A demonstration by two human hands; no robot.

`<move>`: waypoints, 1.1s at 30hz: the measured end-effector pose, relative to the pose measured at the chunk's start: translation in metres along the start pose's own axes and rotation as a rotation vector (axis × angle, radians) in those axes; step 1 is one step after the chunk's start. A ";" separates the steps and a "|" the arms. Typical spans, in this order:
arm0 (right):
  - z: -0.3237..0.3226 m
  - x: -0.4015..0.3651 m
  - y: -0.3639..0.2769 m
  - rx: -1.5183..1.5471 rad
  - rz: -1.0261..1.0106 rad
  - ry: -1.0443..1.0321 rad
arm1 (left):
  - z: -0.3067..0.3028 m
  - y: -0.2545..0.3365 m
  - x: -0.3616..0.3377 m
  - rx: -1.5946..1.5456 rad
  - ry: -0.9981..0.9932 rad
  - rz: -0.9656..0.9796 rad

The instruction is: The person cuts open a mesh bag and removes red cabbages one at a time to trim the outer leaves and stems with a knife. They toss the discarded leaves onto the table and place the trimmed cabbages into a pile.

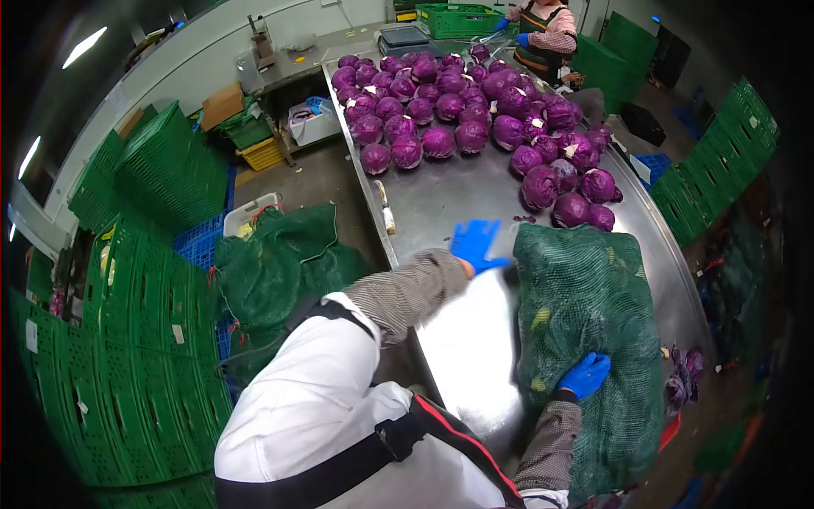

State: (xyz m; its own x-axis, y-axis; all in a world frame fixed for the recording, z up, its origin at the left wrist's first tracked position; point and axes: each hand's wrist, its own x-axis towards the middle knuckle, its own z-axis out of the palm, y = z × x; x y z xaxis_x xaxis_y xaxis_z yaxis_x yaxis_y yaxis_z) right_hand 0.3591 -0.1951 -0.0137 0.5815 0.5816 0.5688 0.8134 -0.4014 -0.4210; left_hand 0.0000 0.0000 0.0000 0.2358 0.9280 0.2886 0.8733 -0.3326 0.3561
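Note:
My left hand [479,244], in a blue glove, reaches out over the steel table [475,191] with its fingers spread and nothing in them. It is just left of a large green mesh sack [585,280] that lies lengthwise along the table's right side. On the near half of that sack is my right hand [585,375], also blue-gloved, its fingers bent into the mesh. Yellowish bits show through the netting. Beyond my hands, many purple cabbages [449,106] cover the far part of the table. A knife-like tool with a pale handle [388,220] lies at the left edge.
Stacked green crates [153,356] stand on the left, and more green crates [716,161] on the right. Another green mesh sack [280,271] sits left of the table. A co-worker [547,38] with blue gloves stands at the far end. Loose purple leaves [682,377] are at the right.

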 end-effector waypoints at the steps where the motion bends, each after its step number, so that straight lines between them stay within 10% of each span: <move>1: -0.004 0.018 -0.005 0.009 0.010 -0.040 | 0.001 0.008 0.016 -0.015 0.023 0.018; 3: -0.012 -0.072 -0.032 0.023 0.190 -0.177 | -0.044 -0.096 -0.055 0.110 -0.127 -0.263; 4: -0.007 -0.063 -0.025 0.052 0.114 -0.165 | 0.011 -0.159 -0.060 0.238 0.175 -0.187; 5: -0.003 -0.044 -0.014 0.070 0.038 -0.129 | -0.062 -0.117 -0.027 -0.106 -0.192 -0.549; 6: -0.006 -0.016 -0.005 0.016 0.067 -0.029 | 0.003 -0.161 -0.012 0.067 0.035 -0.388; 9: -0.016 -0.008 -0.011 -0.007 0.014 -0.120 | 0.001 -0.175 -0.001 0.340 -0.320 -0.519; 15: -0.033 -0.008 -0.015 0.143 0.117 -0.366 | 0.012 -0.172 0.009 0.239 -0.329 -0.743; 18: -0.056 -0.013 -0.017 0.153 0.140 -0.437 | 0.069 -0.194 -0.005 -0.454 -0.074 -0.598; 27: -0.125 -0.025 -0.114 0.727 0.000 -0.680 | -0.092 0.148 -0.086 -1.199 -0.418 0.194; 33: -0.143 -0.040 -0.071 1.227 0.525 -0.679 | -0.070 0.222 -0.118 -1.120 -0.622 0.548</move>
State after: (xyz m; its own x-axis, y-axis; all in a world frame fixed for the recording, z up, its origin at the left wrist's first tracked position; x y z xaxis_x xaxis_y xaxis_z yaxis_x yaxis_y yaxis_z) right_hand 0.2805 -0.2910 0.0939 0.3966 0.9108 -0.1145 -0.2006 -0.0357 -0.9790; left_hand 0.1363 -0.1955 0.1071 0.8396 0.4607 0.2878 -0.1226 -0.3554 0.9266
